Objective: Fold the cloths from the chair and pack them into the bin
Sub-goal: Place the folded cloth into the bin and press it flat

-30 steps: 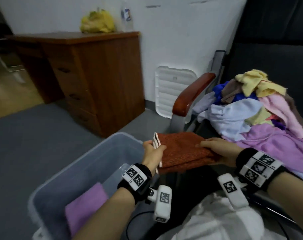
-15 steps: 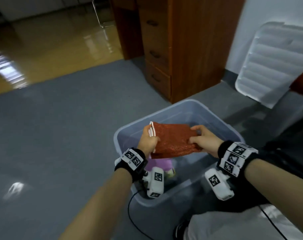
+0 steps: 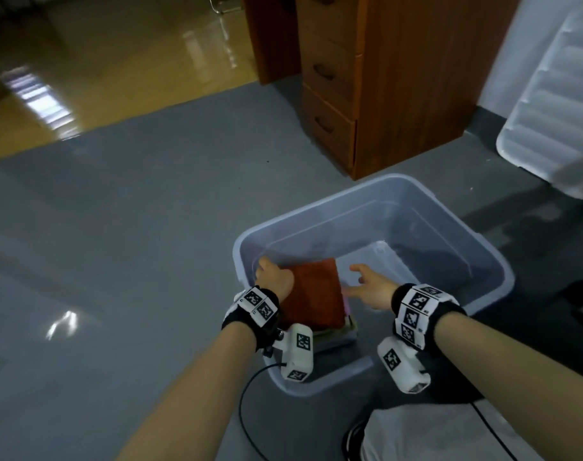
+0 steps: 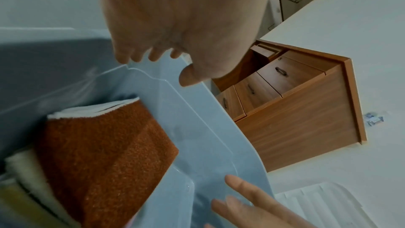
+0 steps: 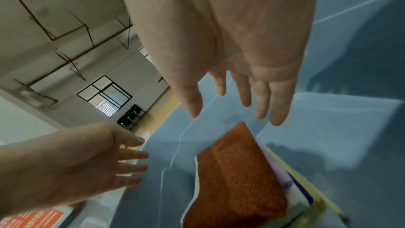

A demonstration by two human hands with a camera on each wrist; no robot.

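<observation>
The folded rust-orange cloth lies on top of a small stack of folded cloths in the near left corner of the clear plastic bin, with purple, pale and yellow edges peeking out beneath it. The left hand hangs just over the cloth's left edge by the bin wall and the right hand just off its right edge, both with fingers spread loose and gripping nothing. The bin sits on the grey floor, near a wooden drawer cabinet and a white ribbed lid leaning against the wall.
</observation>
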